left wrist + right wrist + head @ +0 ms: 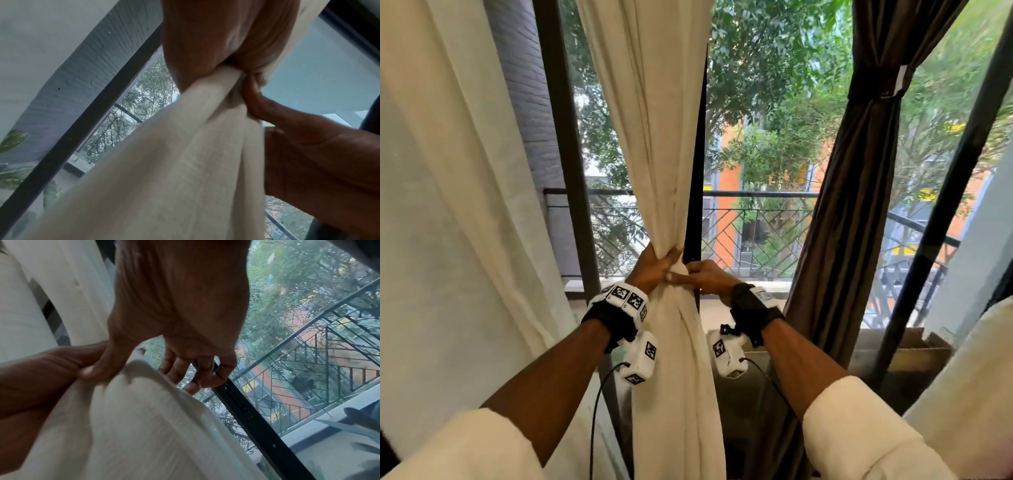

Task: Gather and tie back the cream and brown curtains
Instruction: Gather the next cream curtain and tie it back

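Nearest to you, your left hand is wrapped around the bunched middle of the cream fabric curtain, fingers curled over the gathered folds. Your right hand meets it from the other side, thumb and fingers pinching a cream fold or band at the same waist; whether that piece is a separate tie or part of the curtain you cannot tell from these views. The cream curtain hangs in front of the dark window frame, pulled in tight at your grip and flaring loose above and below, its cloth soft and creased.

So the gathering of this panel looks done, but the fastening seems unfinished, since both hands are needed to hold it.

Further right, the dark brown glossy curtain already hangs cinched high up by a matching band with a pale tag, so that half appears complete. Beyond the glass stand a balcony railing and trees.
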A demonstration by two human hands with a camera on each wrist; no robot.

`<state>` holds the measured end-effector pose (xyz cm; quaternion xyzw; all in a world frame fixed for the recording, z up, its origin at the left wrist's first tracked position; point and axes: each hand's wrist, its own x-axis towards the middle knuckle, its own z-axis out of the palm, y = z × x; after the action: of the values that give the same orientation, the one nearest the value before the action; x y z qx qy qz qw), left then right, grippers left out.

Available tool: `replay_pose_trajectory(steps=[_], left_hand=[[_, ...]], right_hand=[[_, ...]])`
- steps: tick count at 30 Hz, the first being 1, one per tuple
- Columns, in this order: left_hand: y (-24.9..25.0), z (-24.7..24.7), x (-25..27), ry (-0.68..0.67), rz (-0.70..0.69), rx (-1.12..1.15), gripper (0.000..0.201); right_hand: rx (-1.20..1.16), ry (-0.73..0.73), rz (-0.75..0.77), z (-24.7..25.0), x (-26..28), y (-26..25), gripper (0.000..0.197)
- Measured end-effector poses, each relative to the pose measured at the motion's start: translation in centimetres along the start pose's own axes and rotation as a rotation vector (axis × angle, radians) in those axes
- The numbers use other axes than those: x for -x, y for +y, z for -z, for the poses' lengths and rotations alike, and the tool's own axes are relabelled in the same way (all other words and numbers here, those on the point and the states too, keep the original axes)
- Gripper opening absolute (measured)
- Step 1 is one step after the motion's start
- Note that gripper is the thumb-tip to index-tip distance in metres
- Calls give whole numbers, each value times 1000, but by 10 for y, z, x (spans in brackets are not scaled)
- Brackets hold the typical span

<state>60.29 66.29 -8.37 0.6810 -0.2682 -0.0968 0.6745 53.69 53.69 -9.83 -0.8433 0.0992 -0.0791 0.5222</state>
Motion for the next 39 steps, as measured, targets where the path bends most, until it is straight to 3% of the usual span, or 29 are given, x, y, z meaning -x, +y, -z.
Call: replay_pose_trajectory(steps=[4,7,9,11,16,20,22,24,25,27,30,33,36,39], left_hand=[[-2,10,-5,-17,41,-79,24],[-8,14,-17,45,38,-172,57],[-13,16,-22,64,56,-201,63],[-18,18,-25,29,80,-197,61],[-22,19,-31,37,62,-266,60],[-24,17,-35,-17,65,-262,41],[-22,10,-33,-110,108,-158,58],[-28,3,-33,-178,123,-86,102],[-34,1,-33,-231,117,-77,118],[-43,5,-27,-358,120,-98,126],[-47,20,-28,-454,243,-40,109],[-44,29,-37,-392,306,-104,84],[-50,41,-36,-384,149,-415,32],[-57,55,-36,-396,-151,-1003,19]], right_hand=[[353,-163,46,10,-8,-15,45],[773,-117,32,14,-15,-33,65],[960,21,-21,14,-20,-36,72],[909,103,-45,15,-24,-33,65],[439,11,-128,6,-26,-11,38],[301,-133,-98,0,-23,-14,45],[298,-189,-38,-8,-22,-20,56],[339,-89,23,-16,-27,-17,71],[360,-24,32,-18,-30,-13,71],[396,65,39,-21,-31,-9,54],[393,169,43,-23,-29,-6,47],[327,251,65,-25,-30,-2,45],[341,300,46,-26,-28,1,36],[323,324,46,-25,-27,6,41]])
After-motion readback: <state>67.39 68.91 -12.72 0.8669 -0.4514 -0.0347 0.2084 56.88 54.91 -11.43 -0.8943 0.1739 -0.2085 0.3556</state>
